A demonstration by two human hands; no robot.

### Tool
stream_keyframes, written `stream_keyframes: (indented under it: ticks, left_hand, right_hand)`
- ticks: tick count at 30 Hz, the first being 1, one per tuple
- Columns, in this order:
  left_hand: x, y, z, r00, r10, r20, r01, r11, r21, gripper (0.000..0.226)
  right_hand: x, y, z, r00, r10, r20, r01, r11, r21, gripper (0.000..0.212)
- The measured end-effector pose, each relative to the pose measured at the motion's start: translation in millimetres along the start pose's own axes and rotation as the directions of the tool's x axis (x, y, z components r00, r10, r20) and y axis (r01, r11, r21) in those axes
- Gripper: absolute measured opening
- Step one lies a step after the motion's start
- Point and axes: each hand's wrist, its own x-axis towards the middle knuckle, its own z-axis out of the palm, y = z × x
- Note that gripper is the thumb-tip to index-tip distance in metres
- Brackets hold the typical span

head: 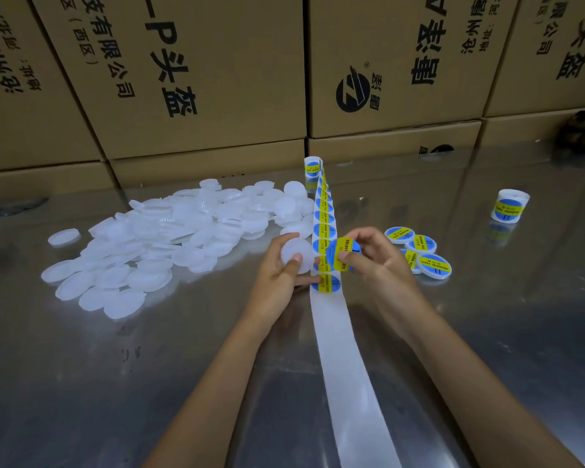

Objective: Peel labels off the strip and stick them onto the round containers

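Observation:
A white backing strip [338, 349] runs from the near edge up the table to a small roll [313, 167], carrying round blue-and-yellow labels on its far half. My left hand [281, 282] grips a plain white round container [296, 255] just left of the strip, one fingertip touching the strip. My right hand [375, 255] pinches a peeled blue-and-yellow label [341, 253] above the strip, right beside the container.
A big heap of unlabelled white containers [169, 238] covers the steel table [115, 383] to the left. Several labelled containers [419, 251] lie to the right. A second label roll [509, 206] stands far right. Cardboard boxes [200, 79] wall off the back.

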Motion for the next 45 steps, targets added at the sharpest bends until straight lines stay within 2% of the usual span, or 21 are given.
stream_keyframes:
  ticks: [3,6,12,20,32,39,42,44,45]
  left_hand:
    - [-4,9,-1,0.998,0.010,-0.056,-0.016,0.994,-0.106,0.036]
    - [-9,16,4,0.999,-0.034,0.025,0.040,0.955,-0.293,0.039]
    - [-16,21,17,0.976,-0.152,0.156,0.207,0.870,-0.447,0.034]
    - [-18,19,20,0.961,-0.210,0.180,0.274,0.817,-0.507,0.037]
    - [-17,17,24,0.956,-0.243,0.162,0.292,0.817,-0.498,0.038]
    - [-18,17,24,0.962,-0.229,0.149,0.273,0.818,-0.506,0.038]
    - [-19,18,21,0.963,-0.208,0.169,0.267,0.790,-0.552,0.037]
    - [-19,18,19,0.962,-0.196,0.193,0.273,0.742,-0.612,0.035]
    - [-19,18,18,0.961,-0.189,0.202,0.275,0.724,-0.632,0.033]
  right_hand:
    - [0,0,6,1.000,-0.005,-0.013,0.005,0.999,-0.054,0.021]
    - [-1,-1,10,0.999,-0.042,-0.015,0.040,0.992,-0.116,0.022]
    - [-3,-1,14,0.995,-0.103,0.011,0.103,0.977,-0.188,0.032]
    - [-4,1,16,0.992,-0.127,0.006,0.124,0.962,-0.243,0.031]
    - [-4,4,17,0.988,-0.153,0.002,0.146,0.937,-0.318,0.027]
    - [-5,11,17,0.977,-0.213,-0.009,0.186,0.871,-0.455,0.027]
    - [-5,11,15,0.965,-0.258,-0.043,0.198,0.827,-0.526,0.041]
    - [-4,11,13,0.974,-0.208,-0.093,0.135,0.854,-0.503,0.057]
    - [-4,11,13,0.976,-0.188,-0.109,0.109,0.858,-0.502,0.057]
